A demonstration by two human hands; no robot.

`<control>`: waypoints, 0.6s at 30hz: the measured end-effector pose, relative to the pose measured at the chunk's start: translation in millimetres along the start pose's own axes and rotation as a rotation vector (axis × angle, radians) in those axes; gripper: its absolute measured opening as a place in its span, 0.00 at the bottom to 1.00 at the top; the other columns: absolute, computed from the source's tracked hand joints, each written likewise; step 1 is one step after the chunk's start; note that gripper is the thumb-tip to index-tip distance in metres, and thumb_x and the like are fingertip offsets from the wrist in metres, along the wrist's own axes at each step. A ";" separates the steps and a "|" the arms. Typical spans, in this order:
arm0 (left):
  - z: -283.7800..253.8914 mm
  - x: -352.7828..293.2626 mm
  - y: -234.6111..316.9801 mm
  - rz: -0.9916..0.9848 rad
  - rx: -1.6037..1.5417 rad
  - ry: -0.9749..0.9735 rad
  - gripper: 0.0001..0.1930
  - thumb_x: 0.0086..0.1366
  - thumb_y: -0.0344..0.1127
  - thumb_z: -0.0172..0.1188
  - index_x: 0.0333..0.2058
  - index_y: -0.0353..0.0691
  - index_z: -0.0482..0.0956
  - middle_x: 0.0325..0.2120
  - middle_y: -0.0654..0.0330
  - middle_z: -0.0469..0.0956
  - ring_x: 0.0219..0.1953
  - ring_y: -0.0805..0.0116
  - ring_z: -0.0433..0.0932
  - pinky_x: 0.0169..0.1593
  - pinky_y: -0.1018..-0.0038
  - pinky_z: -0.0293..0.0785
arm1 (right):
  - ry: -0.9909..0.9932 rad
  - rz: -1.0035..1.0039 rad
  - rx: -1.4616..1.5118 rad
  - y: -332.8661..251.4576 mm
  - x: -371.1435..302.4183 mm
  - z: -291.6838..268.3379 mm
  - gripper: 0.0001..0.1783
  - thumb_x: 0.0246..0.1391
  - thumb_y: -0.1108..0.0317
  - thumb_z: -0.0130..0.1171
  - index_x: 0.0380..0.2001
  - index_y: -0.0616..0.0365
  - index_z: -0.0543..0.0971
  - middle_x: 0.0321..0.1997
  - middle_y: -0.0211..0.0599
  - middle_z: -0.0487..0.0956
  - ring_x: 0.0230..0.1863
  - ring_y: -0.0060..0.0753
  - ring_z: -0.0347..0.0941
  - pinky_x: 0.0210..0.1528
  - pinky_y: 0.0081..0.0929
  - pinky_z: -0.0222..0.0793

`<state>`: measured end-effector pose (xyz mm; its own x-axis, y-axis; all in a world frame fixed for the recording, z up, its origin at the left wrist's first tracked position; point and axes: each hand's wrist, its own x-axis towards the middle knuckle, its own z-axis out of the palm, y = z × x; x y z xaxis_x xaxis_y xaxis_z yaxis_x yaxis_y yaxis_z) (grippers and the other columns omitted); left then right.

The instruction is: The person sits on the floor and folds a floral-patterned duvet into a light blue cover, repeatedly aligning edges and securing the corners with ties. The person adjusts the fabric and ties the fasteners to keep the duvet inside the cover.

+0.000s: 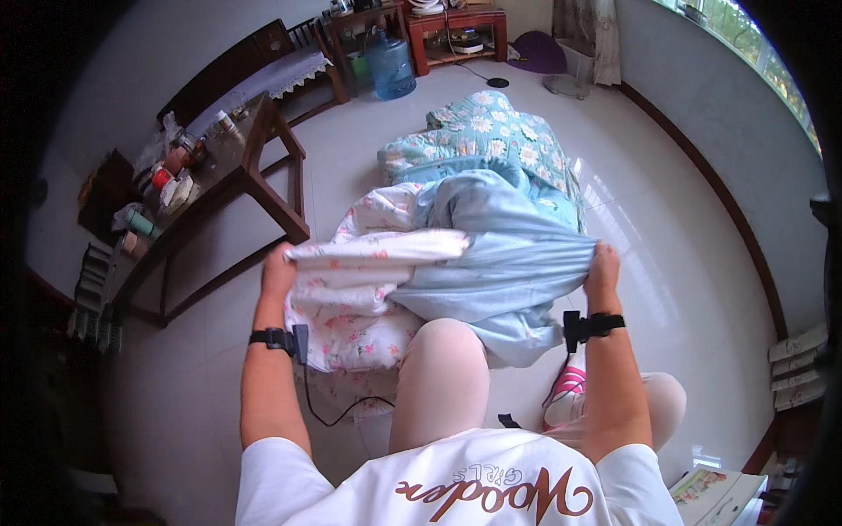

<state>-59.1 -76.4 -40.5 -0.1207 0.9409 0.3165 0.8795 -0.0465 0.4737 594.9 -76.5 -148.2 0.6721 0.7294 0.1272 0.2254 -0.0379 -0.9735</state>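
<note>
You are in a home, most likely its living room. Off to your left you have a wooden bench [232,72] with a lace-edged cover [263,81], and nearer you a cluttered table [248,127]. At the far end you see a low reddish cabinet [478,19], a blue water jug [390,68] and a patterned curtain [605,35]. Your right side has a window [765,54], and flowered bedding [500,131] lies heaped before you on the glossy tiled floor [675,307].

The left grip [279,268] holds white floral fabric [355,337], the right grip [602,270] light-blue fabric [500,280], stretched between them.
</note>
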 end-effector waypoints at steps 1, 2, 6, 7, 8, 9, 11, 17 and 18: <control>19.5 -16.8 -21.6 -0.165 0.130 -0.136 0.09 0.60 0.30 0.57 0.39 0.40 0.80 0.35 0.44 0.81 0.41 0.45 0.81 0.45 0.59 0.75 | -0.090 0.073 0.016 25.8 -15.2 -3.1 0.17 0.59 0.61 0.50 0.33 0.69 0.75 0.31 0.52 0.76 0.33 0.45 0.71 0.36 0.44 0.66; 34.9 -36.9 -39.6 -0.178 0.090 -0.203 0.10 0.60 0.31 0.57 0.40 0.41 0.81 0.37 0.43 0.81 0.43 0.44 0.80 0.46 0.58 0.75 | -0.144 0.215 0.122 47.0 -27.9 0.7 0.18 0.59 0.60 0.50 0.32 0.70 0.76 0.32 0.52 0.77 0.33 0.46 0.72 0.37 0.43 0.66; 74.5 -78.2 -56.7 -0.290 0.056 -0.492 0.14 0.60 0.31 0.58 0.45 0.40 0.80 0.42 0.43 0.81 0.48 0.47 0.80 0.52 0.60 0.73 | -0.461 0.291 -0.537 75.5 -53.3 -16.5 0.20 0.55 0.62 0.54 0.46 0.66 0.76 0.42 0.52 0.80 0.41 0.46 0.77 0.44 0.40 0.72; 71.9 -75.1 -47.1 -0.249 0.008 -0.566 0.17 0.59 0.31 0.59 0.48 0.40 0.78 0.44 0.44 0.81 0.50 0.49 0.79 0.53 0.61 0.72 | -0.501 0.201 -0.531 70.1 -56.6 -21.0 0.23 0.54 0.61 0.57 0.49 0.65 0.75 0.44 0.54 0.79 0.45 0.48 0.77 0.47 0.40 0.72; 64.0 -67.4 -33.2 -0.225 -0.039 -0.643 0.20 0.57 0.31 0.60 0.51 0.40 0.77 0.46 0.45 0.80 0.51 0.50 0.78 0.55 0.62 0.72 | -0.506 0.123 -0.576 61.8 -60.3 -25.3 0.26 0.52 0.60 0.59 0.52 0.64 0.74 0.47 0.56 0.78 0.48 0.51 0.76 0.50 0.41 0.71; 52.4 -58.1 -14.7 -0.225 -0.064 -0.717 0.24 0.56 0.31 0.61 0.54 0.40 0.75 0.47 0.45 0.80 0.53 0.52 0.77 0.56 0.63 0.71 | -0.515 0.033 -0.648 51.0 -65.7 -24.2 0.30 0.51 0.60 0.62 0.55 0.64 0.72 0.50 0.59 0.78 0.51 0.54 0.76 0.54 0.41 0.71; 26.2 -36.5 35.0 0.002 -0.106 -0.829 0.38 0.50 0.32 0.66 0.62 0.39 0.66 0.55 0.47 0.75 0.59 0.57 0.72 0.61 0.65 0.67 | -0.513 -0.153 -0.608 24.2 -70.4 -6.5 0.35 0.48 0.54 0.66 0.57 0.59 0.71 0.53 0.57 0.76 0.54 0.56 0.73 0.57 0.44 0.69; 46.6 -1.5 197.2 0.689 -0.292 -0.857 0.48 0.44 0.39 0.71 0.66 0.39 0.62 0.62 0.48 0.66 0.65 0.53 0.64 0.69 0.65 0.56 | -0.646 -0.367 -0.625 -54.1 -92.2 79.6 0.43 0.42 0.46 0.71 0.61 0.49 0.69 0.59 0.52 0.72 0.60 0.54 0.68 0.59 0.48 0.66; 68.6 -1.0 212.3 0.769 -0.242 -0.960 0.47 0.44 0.39 0.71 0.65 0.39 0.63 0.61 0.47 0.67 0.64 0.50 0.65 0.68 0.63 0.58 | -0.669 -0.388 -0.664 -62.3 -98.4 93.4 0.44 0.42 0.46 0.71 0.62 0.45 0.68 0.62 0.52 0.70 0.62 0.53 0.67 0.60 0.49 0.66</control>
<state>159.3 -64.2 3.4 0.8585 0.5031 -0.0999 0.4545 -0.6559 0.6027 448.9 -82.1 -117.8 -0.0168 0.9966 0.0811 0.8266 0.0595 -0.5597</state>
